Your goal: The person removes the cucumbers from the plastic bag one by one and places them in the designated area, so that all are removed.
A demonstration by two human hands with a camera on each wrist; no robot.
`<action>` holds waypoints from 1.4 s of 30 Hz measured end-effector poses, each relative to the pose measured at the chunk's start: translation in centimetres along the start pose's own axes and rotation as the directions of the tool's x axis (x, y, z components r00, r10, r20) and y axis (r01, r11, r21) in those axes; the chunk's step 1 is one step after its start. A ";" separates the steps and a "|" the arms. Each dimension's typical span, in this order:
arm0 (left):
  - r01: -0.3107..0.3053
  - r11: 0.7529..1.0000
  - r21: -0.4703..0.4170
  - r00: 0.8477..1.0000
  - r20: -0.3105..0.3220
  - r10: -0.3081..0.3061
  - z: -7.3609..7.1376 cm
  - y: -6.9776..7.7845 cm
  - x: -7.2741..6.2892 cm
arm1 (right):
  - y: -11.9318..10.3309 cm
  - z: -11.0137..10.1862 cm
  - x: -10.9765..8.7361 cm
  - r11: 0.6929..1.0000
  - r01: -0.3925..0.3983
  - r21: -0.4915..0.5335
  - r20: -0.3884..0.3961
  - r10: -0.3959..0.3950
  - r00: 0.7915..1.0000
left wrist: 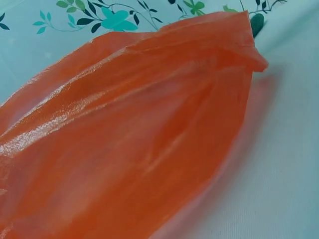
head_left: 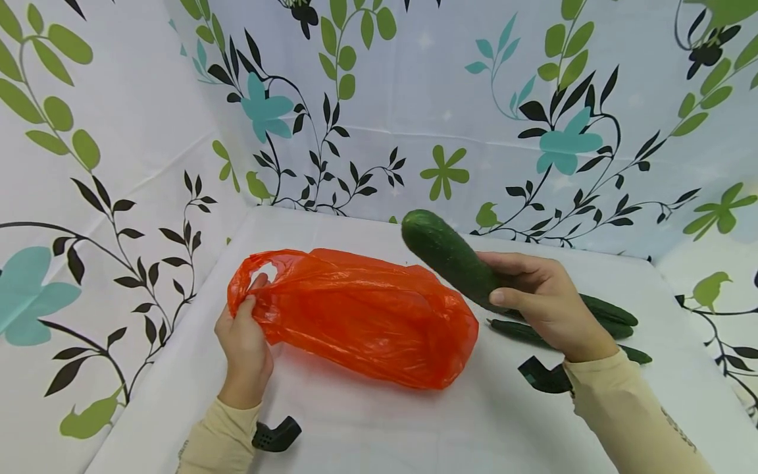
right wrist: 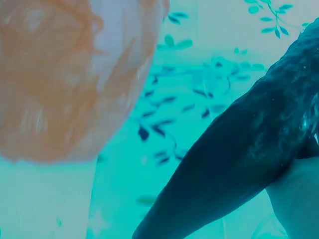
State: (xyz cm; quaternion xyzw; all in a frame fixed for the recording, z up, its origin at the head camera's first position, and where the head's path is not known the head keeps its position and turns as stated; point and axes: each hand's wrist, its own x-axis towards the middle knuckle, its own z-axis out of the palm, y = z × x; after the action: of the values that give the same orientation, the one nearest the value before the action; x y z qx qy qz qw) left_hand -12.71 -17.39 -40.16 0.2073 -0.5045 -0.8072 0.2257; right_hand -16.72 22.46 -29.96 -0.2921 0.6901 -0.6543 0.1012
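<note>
My left hand (head_left: 245, 349) grips the gathered handle end of an orange-red plastic bag (head_left: 361, 316). The bag stretches sideways to the right, and it also fills much of the left wrist view. In my right hand (head_left: 559, 309) is a thick dark green cucumber (head_left: 447, 253), pinched by its lower end between thumb and fingers. It tilts up to the left, its rounded tip above the bag's right part. Close up, the right wrist view has the cucumber (right wrist: 234, 134) beside the bag (right wrist: 50, 89). Whether the bag holds anything cannot be made out.
Several more cucumbers (head_left: 610, 316) lie on the white tabletop (head_left: 379, 428) behind and under my right hand, partly hidden by it. A cloth wall (head_left: 379, 99) with printed leaves and flowers encloses the back and left side. A black wrist device (head_left: 277, 434) sits at my left sleeve.
</note>
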 end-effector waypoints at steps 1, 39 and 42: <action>0.008 1.000 -0.006 1.000 0.001 -0.008 0.0 0.1 0.0 | -0.1 -0.5 -0.4 1.000 0.012 0.009 -0.006 -0.012 1.000; 0.080 0.995 -0.060 0.996 -0.023 -0.082 0.0 0.8 -0.3 | 6.1 -11.2 -14.8 0.603 -0.164 -0.781 -0.208 -0.002 0.978; 0.084 0.995 -0.049 0.996 -0.019 -0.085 0.0 0.7 -0.4 | 6.9 -11.4 -15.3 0.601 -0.173 -0.780 -0.207 0.014 0.978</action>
State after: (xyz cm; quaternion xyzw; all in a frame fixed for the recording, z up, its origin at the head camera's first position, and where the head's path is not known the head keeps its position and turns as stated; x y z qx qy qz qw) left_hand -12.24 -17.46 -39.47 0.2313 -0.4732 -0.8258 0.2017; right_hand -12.12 40.12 -38.91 -0.2100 0.9290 -0.2973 -0.0673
